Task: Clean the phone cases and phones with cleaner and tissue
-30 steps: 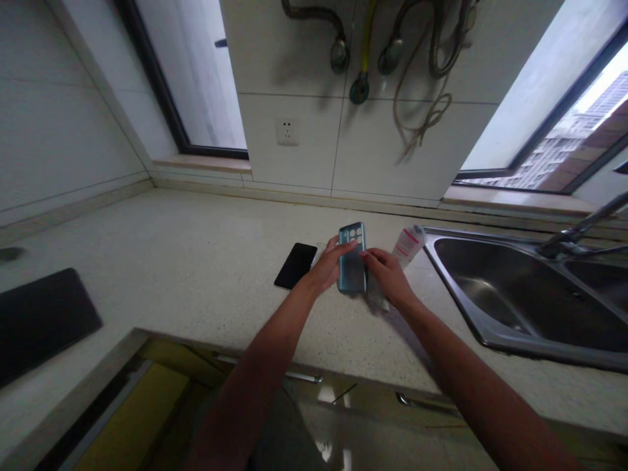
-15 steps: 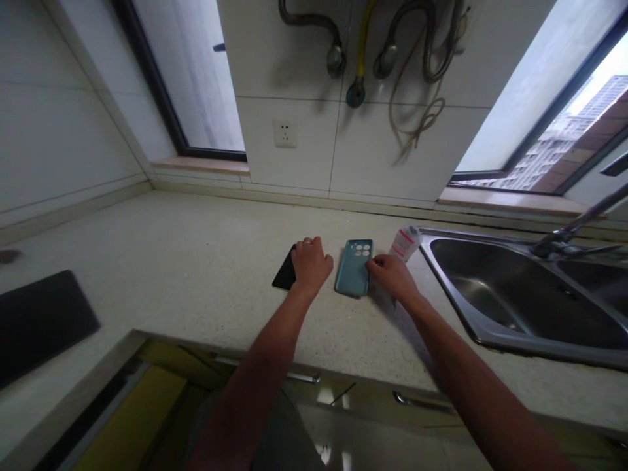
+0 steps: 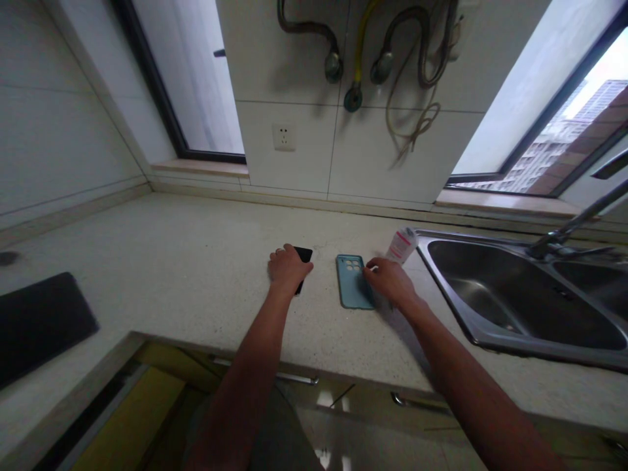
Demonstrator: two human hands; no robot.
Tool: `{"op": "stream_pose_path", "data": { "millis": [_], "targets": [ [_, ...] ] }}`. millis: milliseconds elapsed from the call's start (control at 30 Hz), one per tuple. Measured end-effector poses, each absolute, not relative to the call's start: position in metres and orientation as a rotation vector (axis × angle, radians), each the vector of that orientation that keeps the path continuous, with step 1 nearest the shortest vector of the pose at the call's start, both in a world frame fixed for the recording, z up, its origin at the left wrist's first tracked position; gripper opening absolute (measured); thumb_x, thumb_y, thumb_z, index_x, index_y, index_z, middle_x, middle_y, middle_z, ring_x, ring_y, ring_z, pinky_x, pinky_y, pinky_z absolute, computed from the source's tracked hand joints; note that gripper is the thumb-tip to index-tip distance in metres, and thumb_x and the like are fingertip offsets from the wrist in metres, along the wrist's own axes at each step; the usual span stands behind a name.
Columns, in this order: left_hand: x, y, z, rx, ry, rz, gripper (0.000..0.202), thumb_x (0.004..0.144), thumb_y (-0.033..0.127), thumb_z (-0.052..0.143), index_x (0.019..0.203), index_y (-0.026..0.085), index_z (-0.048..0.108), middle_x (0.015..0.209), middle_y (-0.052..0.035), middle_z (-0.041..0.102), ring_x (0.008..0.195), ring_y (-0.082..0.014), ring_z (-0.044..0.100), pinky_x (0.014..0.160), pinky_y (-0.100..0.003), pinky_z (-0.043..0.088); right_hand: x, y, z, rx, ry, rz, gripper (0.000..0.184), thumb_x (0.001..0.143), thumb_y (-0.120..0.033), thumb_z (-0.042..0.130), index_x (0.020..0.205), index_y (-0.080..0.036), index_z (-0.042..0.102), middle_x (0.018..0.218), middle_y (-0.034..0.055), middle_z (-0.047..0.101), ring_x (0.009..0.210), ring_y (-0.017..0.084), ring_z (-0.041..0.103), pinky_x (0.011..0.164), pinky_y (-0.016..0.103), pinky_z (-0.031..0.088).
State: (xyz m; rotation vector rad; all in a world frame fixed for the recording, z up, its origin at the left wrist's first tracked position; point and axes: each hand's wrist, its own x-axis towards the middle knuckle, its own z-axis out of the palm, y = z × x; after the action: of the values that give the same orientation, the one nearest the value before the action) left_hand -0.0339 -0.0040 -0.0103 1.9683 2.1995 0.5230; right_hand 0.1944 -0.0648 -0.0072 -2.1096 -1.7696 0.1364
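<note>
A black smartphone (image 3: 305,254) lies on the pale speckled counter, dark side up. My left hand (image 3: 288,267) covers much of it from above, closed across its width with the thumb at the right edge. To its right is a teal phone case (image 3: 354,290), showing its camera cut-outs at the far end. My right hand (image 3: 390,280) is closed, with thumb and fingertips pinching the case's right edge. Just behind that hand lies a clear packet with pink print (image 3: 401,244), partly hidden by the fingers.
A steel double sink (image 3: 490,288) with a tap (image 3: 552,242) is set in at the right. A flat black panel (image 3: 44,320) rests on the left of the counter (image 3: 206,261). Behind are a wall socket (image 3: 283,137) and hoses; below, an opened yellowish drawer (image 3: 142,418).
My left hand has shifted left on the phone, and the phone has turned so its far end points right. The case has rotated slightly and come nearer, with my right hand still at its edge.
</note>
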Motion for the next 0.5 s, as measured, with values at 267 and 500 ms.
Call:
{"op": "stream_pose_path", "data": {
  "millis": [267,500],
  "targets": [
    [-0.036,0.002,-0.014,1.813,2.066,0.682,0.07,0.063,0.042,0.079,0.121,0.013,0.052,0.122,-0.0269,0.06,0.109,-0.0386,0.062,0.088,-0.044,0.048,0.185,-0.068,-0.001,-1.935,-1.78,0.266,0.029,0.089,-0.031,0.053,0.095,-0.015,0.077,0.089,0.0119,0.076,0.081,0.023,0.07,0.069,0.028,0.045],
    [-0.033,0.012,-0.019,0.968,1.251,1.079,0.049,0.06,0.037,0.087,0.097,0.017,0.062,0.081,-0.0114,0.071,0.085,-0.0284,0.07,0.069,-0.034,0.053,0.186,-0.067,-0.003,-1.774,-1.727,0.238,0.03,0.086,-0.031,0.051,0.087,-0.015,0.076,0.081,0.0093,0.075,0.073,0.021,0.066,0.065,0.029,0.042]
  ]
}}
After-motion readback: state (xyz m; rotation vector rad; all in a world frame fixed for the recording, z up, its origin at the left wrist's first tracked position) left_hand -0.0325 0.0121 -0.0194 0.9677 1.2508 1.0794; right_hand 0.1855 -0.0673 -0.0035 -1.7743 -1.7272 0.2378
